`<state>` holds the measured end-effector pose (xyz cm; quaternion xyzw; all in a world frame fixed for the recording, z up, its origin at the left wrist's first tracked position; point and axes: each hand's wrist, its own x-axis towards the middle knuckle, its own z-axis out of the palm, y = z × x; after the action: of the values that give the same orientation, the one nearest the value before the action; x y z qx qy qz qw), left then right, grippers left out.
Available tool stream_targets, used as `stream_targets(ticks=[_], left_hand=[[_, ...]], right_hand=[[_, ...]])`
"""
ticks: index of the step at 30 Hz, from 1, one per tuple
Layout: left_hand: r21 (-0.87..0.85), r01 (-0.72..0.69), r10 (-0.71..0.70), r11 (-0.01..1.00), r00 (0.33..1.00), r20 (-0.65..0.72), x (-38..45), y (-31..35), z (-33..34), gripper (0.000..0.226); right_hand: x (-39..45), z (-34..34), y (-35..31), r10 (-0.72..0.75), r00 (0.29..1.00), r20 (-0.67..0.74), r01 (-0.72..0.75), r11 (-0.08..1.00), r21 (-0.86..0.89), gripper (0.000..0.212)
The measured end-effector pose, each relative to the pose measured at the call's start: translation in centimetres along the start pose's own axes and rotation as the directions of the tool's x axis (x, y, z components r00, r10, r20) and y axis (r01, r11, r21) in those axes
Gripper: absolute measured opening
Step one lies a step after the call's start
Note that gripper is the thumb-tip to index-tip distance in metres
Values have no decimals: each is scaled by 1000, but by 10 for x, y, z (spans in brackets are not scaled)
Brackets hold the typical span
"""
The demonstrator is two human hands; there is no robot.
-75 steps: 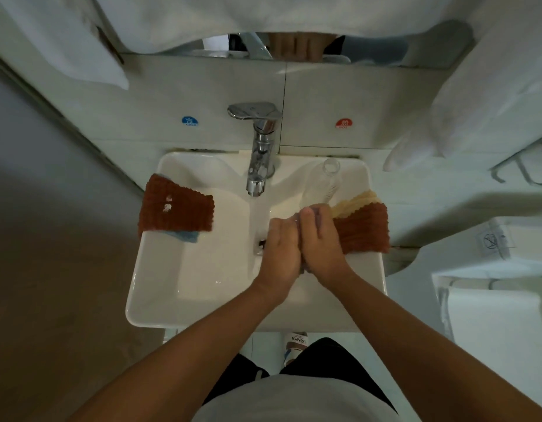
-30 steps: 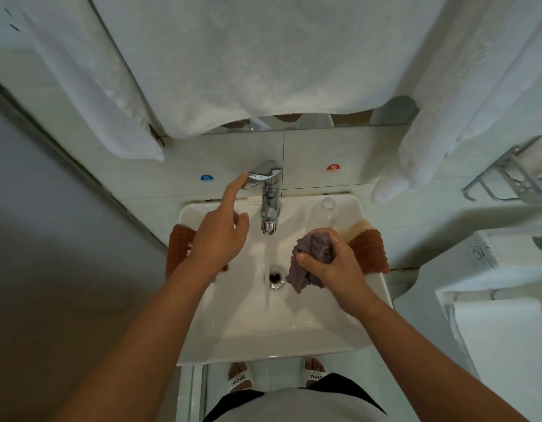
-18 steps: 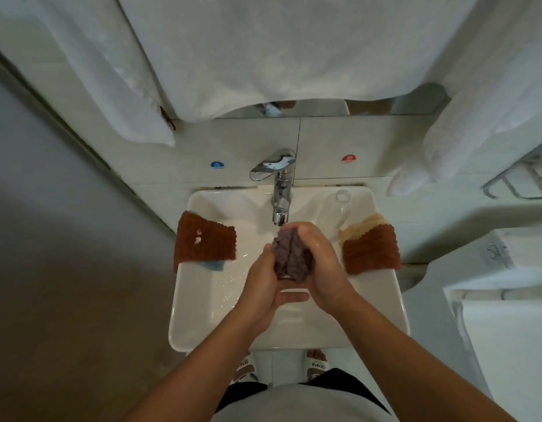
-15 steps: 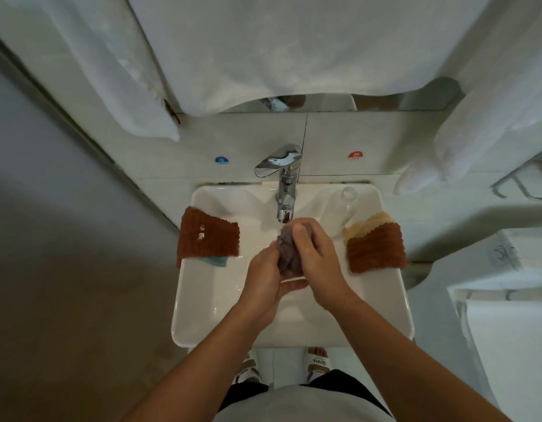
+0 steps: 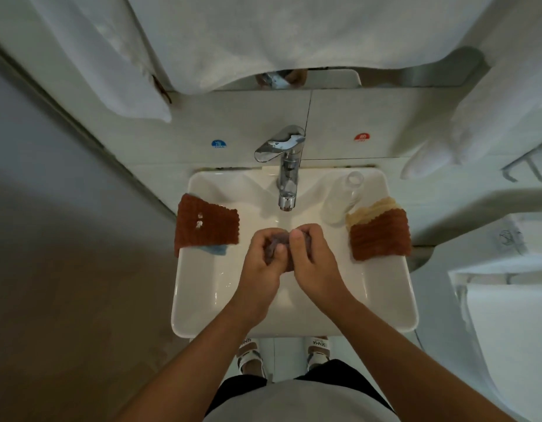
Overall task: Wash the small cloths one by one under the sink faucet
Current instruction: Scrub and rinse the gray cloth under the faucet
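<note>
While the purple cloth (image 5: 280,249) sits bunched between both hands at the centre of the sink (image 5: 199,293), just below the faucet (image 5: 286,178) spout at 12 o'clock, the left hand (image 5: 260,263) and the right hand (image 5: 313,260) each curl their fingers round it and squeeze. A second ago the left hand was up at the faucet lever and the right held the cloth alone; now both have closed on it, so by my judgement the scrubbing or wringing of this one cloth is under way. Whether water runs I cannot tell. At 9 o'clock a rust-brown cloth (image 5: 207,223) lies on the rim over a blue cloth (image 5: 216,249); at 3 o'clock a second brown cloth (image 5: 380,236) lies over a cream cloth (image 5: 370,210), with a clear bottle (image 5: 344,199) just beside it at 1 o'clock. White towels (image 5: 263,35) hang above. Nothing blocks the hands, though the bottle stands near the right wrist's path.
</note>
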<state>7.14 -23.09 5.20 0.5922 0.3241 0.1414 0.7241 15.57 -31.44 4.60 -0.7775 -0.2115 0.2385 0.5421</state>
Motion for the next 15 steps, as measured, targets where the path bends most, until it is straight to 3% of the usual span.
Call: stream_targets(ticks=[3,6,9,10,13,15], left_hand=[[61,3,-3,998,1000,-5,1,4,14,18],[145,86,-66,986,989,-136,14,1,24,21],[-29,268,-269,963,957,-109,28,-10,24,58],[-34,284,-286,958,952,-114,30,-14,23,60],[-1,249,-241,969,939,-243,33,-25,21,31],[5,205,-196,979,942,-272,34,-31,19,25]], right_hand=[[1,9,-10,93,995,-47,-85,985,150,35],[9,20,-10,146,984,-106,-124,974,190,38],[13,25,-1,63,989,-138,-46,992,119,30],[14,25,3,12,992,-125,-1,996,85,26],[15,24,15,-123,991,-58,122,992,-9,10],[17,25,20,-162,986,-39,160,986,-53,9]])
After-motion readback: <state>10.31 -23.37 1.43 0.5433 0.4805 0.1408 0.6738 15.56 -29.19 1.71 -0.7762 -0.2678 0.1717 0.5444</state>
